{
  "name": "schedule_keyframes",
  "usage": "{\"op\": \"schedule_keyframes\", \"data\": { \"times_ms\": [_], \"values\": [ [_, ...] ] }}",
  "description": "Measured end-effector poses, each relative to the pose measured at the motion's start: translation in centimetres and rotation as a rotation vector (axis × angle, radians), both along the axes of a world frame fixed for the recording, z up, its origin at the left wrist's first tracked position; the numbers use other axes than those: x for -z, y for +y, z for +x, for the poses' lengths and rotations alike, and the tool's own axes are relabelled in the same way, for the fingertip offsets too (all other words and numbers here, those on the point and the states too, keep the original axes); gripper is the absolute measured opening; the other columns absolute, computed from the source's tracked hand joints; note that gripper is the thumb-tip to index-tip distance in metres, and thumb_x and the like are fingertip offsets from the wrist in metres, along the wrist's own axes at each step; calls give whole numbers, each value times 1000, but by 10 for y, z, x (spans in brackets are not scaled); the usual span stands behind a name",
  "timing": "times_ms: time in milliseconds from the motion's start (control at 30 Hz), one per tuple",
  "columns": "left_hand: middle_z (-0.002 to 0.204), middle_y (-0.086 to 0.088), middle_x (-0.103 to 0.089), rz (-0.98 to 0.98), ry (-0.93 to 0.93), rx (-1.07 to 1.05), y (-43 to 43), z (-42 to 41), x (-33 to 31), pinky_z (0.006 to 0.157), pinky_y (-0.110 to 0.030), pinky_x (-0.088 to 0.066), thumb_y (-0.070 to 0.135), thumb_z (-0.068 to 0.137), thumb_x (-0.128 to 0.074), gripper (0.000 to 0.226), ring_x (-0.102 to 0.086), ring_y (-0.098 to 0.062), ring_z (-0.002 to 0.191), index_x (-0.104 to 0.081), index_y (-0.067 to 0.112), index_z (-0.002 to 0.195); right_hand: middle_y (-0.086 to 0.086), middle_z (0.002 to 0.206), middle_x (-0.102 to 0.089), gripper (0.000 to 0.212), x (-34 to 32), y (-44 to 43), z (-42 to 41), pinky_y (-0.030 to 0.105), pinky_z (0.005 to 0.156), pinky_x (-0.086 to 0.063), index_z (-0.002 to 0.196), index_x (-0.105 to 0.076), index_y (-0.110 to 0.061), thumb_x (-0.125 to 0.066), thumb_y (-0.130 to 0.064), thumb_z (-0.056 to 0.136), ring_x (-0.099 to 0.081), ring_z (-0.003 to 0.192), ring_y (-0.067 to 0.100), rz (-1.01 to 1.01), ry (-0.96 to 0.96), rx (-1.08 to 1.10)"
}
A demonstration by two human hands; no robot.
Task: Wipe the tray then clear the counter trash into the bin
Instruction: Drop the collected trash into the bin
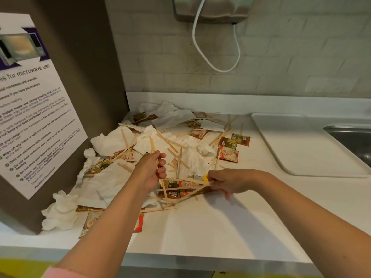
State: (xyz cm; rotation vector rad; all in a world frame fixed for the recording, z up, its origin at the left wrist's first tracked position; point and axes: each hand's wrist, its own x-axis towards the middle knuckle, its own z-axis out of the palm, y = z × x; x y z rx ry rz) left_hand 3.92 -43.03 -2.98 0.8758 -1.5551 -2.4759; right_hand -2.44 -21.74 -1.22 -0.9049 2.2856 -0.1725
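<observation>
The white rectangular plastic tray [297, 145] looks clean by the worktop's right edge, while the left hand [152, 169] and right hand [226, 181] each grip thin wooden stirrers [152, 144], the napkin-and-sachet heap [192, 159] not yet binned.

Beyond the left hand [151, 169] rises a pale brick-tiled wall [291, 57] carrying a metal unit [216, 9] and a white cable [193, 36]. Left of that hand stands a grey-brown panel [90, 57] with a microwave notice [34, 117]. Right of the right hand [228, 181], a steel sink [351, 141] meets the white counter [220, 227].

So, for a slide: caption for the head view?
The left hand and right hand grip wooden stir sticks amid the napkins and sachets littering the counter, beside the tray.
</observation>
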Motion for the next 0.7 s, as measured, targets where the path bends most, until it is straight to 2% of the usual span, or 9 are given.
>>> {"op": "schedule_keyframes", "data": {
  "times_ms": [67,167,233,433,600,700],
  "values": [
    [59,1,-32,15,9,-26,0,-1,0,32,-13,-22,24,103,-30,33,-28,-5,28,-47,12,77,8,81,-52,23,-2,7,-4,26,60,-39,81,-37,-26,-29,-14,99,-47,65,17,-47,5,74],
    [60,1,-32,0,9,-37,2,-3,0,32,-12,-22,22,102,-30,32,-28,-5,28,-47,11,77,0,83,-43,20,-3,13,-11,23,62,-33,86,-41,-22,-29,-12,99,-38,74,16,-180,44,205],
    [60,1,-33,-11,8,-14,6,-4,1,32,-13,-23,20,102,-31,30,-28,-4,29,-47,11,78,-2,79,-41,22,-3,12,-14,22,60,-29,85,-40,-20,-28,-8,99,-34,69,13,-299,43,292],
    [60,2,-34,-38,56,110,29,-10,0,37,-17,-24,22,100,-40,23,-28,-6,40,-51,11,83,2,76,-46,13,0,-15,-8,25,54,-32,100,-45,-11,-32,-10,100,-39,65,14,-574,22,456],
    [68,2,-37,-135,77,125,41,-19,-3,48,-22,-25,38,95,-49,26,-29,-8,50,-56,14,90,7,79,-50,10,4,-46,1,27,55,-35,97,-45,-10,-36,-13,100,-43,63,16,-678,50,470],
    [72,2,-39,-213,74,139,38,-24,-3,46,-21,-26,42,92,-52,27,-30,-9,51,-58,15,91,8,77,-52,7,5,-54,2,30,58,-41,99,-45,-10,-40,-15,99,-46,62,18,-737,50,498]
  ]
}}
